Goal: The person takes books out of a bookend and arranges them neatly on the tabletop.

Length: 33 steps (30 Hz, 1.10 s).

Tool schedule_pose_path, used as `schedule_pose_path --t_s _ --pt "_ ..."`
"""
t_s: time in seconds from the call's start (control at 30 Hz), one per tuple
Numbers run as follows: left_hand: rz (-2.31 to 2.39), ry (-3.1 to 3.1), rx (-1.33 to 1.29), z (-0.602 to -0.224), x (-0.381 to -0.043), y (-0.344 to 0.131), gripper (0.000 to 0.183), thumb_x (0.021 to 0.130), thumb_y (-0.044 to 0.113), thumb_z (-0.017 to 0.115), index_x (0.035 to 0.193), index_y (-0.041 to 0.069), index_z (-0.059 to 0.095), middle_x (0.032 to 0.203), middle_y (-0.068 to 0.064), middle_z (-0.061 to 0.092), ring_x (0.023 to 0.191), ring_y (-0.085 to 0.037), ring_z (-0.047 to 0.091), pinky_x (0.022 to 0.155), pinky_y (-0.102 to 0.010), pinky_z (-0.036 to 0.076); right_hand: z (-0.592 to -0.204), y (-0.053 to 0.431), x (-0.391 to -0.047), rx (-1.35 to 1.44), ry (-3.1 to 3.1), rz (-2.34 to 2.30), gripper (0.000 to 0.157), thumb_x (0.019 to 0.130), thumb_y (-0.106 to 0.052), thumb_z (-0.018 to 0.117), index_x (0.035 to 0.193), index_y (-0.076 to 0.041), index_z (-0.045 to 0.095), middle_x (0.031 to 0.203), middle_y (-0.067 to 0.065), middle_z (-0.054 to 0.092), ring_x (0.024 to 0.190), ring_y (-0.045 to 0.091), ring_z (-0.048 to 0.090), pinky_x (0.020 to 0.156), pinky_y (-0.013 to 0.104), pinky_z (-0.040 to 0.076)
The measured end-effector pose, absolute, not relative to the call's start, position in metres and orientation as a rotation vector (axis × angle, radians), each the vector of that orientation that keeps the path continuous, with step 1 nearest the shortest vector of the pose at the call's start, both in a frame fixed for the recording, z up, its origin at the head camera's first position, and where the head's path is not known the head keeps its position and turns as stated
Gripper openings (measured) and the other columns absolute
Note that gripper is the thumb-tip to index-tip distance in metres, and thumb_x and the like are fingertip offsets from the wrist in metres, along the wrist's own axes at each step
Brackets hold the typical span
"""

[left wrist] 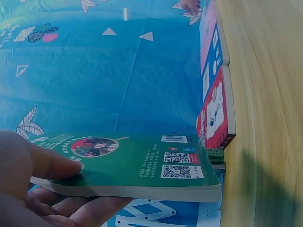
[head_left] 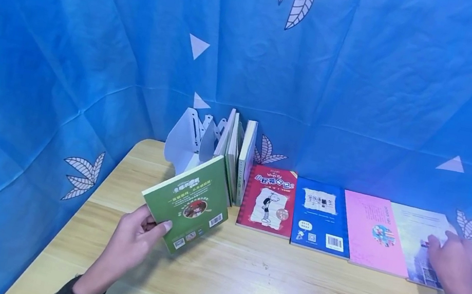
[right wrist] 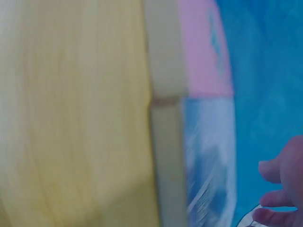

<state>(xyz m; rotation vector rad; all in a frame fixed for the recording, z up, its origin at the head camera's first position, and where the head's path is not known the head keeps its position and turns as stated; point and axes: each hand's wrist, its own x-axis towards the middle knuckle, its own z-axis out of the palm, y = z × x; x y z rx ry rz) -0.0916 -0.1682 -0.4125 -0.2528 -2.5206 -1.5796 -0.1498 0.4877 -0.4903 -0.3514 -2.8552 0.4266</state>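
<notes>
My left hand [head_left: 138,234] grips a green book [head_left: 194,202] by its lower left edge, thumb on the cover and fingers beneath. The book is tilted above the table, in front of the white bookend rack [head_left: 182,140]. In the left wrist view the thumb of the left hand [left wrist: 42,175] presses on the green cover [left wrist: 128,165]. At the far right, my right hand [head_left: 456,259] is over the right side of a pale blue-purple book [head_left: 418,234]. In the right wrist view the fingers of that hand [right wrist: 279,189] look loosely bent, with nothing between them; whether they touch the book is unclear.
Several books [head_left: 243,161] stand upright in the rack's right part. Right of them lie a red book [head_left: 269,199], a blue book [head_left: 322,218] and a pink book [head_left: 367,231] in a row on the wooden table [head_left: 268,288]. A blue patterned cloth [head_left: 277,70] hangs behind.
</notes>
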Motion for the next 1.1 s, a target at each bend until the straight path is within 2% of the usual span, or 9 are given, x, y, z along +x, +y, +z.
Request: schedule_pose_path --t_s 0.1,0.23,0.33,0.5,0.87,1.1 --pt "-1.589 -2.532 -0.232 -0.412 -0.092 -0.167 0.041 0.093 -0.006 0.067 0.133 0.0 0.065 0.118 -0.022 0.076 0.096 -0.017 0.078 0.08 -0.019 0.063 -0.482 0.479 -0.149 -0.358 -2.86 0.53 0.063 0.108 -0.029 0.047 0.137 0.027 0.043 0.133 0.053 0.044 0.123 0.068 0.038 0.103 0.078 0.033" --pt "-1.607 -2.55 -0.21 -0.41 -0.093 -0.165 0.04 0.093 -0.005 0.067 0.133 0.0 0.065 0.118 -0.022 0.076 0.096 -0.016 0.078 0.081 -0.019 0.063 -0.47 0.462 -0.147 -0.329 -2.84 0.605 0.064 0.109 -0.032 0.045 0.143 0.022 0.039 0.137 0.052 0.041 0.127 0.068 0.036 0.105 0.079 0.032" --pt "-1.616 -2.548 -0.218 -0.409 -0.093 -0.163 0.04 0.093 -0.006 0.066 0.132 0.0 0.065 0.118 -0.022 0.076 0.096 -0.018 0.078 0.081 -0.019 0.063 -0.463 0.446 -0.146 -0.284 -2.814 0.628 0.062 0.109 -0.03 0.048 0.142 0.022 0.041 0.134 0.052 0.044 0.123 0.066 0.041 0.099 0.077 0.038" --pt "-1.629 -2.531 -0.251 -0.409 -0.093 -0.161 0.04 0.092 -0.007 0.066 0.131 -0.001 0.065 0.117 -0.023 0.076 0.095 -0.02 0.078 0.08 -0.021 0.064 -0.454 0.421 -0.143 -0.215 -2.824 0.711 0.068 0.11 -0.036 0.049 0.149 0.018 0.036 0.136 0.049 0.044 0.119 0.064 0.045 0.088 0.076 0.045" --pt "-1.637 -2.553 -0.257 -0.409 -0.091 -0.155 0.04 0.091 -0.007 0.067 0.131 -0.001 0.065 0.115 -0.022 0.077 0.093 -0.015 0.077 0.079 -0.021 0.065 -0.436 0.37 -0.131 0.012 -2.882 0.857 0.079 0.102 -0.039 0.066 0.157 0.005 0.031 0.145 0.042 0.045 0.123 0.061 0.049 0.091 0.077 0.048" --pt "-1.654 -2.564 -0.28 -0.41 -0.09 -0.149 0.039 0.091 -0.006 0.068 0.13 -0.001 0.065 0.115 -0.022 0.077 0.095 -0.019 0.078 0.08 -0.02 0.064 -0.429 0.34 -0.126 0.091 -2.943 0.957 0.089 0.096 -0.046 0.072 0.161 -0.003 0.029 0.153 0.037 0.041 0.129 0.059 0.047 0.097 0.078 0.048"
